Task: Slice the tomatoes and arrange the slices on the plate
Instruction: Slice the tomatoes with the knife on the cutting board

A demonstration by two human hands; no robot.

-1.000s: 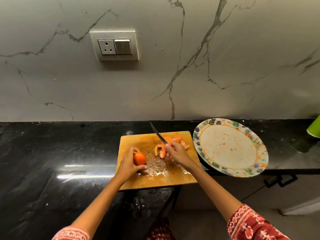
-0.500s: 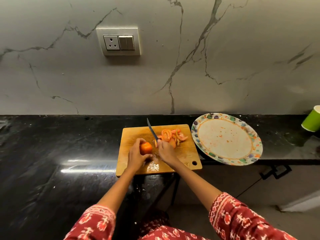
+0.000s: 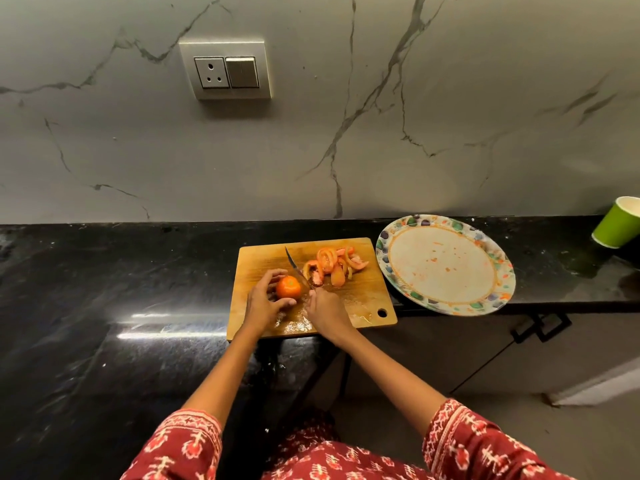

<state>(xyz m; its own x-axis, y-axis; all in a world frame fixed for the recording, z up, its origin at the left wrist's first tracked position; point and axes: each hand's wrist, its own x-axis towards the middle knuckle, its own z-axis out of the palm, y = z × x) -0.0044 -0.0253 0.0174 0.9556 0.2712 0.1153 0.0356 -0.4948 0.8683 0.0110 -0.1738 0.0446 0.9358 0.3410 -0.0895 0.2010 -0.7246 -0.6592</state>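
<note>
Knife (image 3: 297, 269) now beside tomato (image 3: 288, 287); slices (image 3: 333, 265) unmoved.

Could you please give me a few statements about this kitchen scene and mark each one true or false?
1. The left hand holds a whole tomato on the cutting board. True.
2. The tomato slices are arranged on the plate. False: they lie in a pile on the board; the plate bears only smears.
3. The right hand grips a knife whose blade lies beside the tomato. True.
4. The green cup stands on the board. False: it stands on the counter, past the plate.
5. The plate sits left of the board. False: it sits to the right.
</note>
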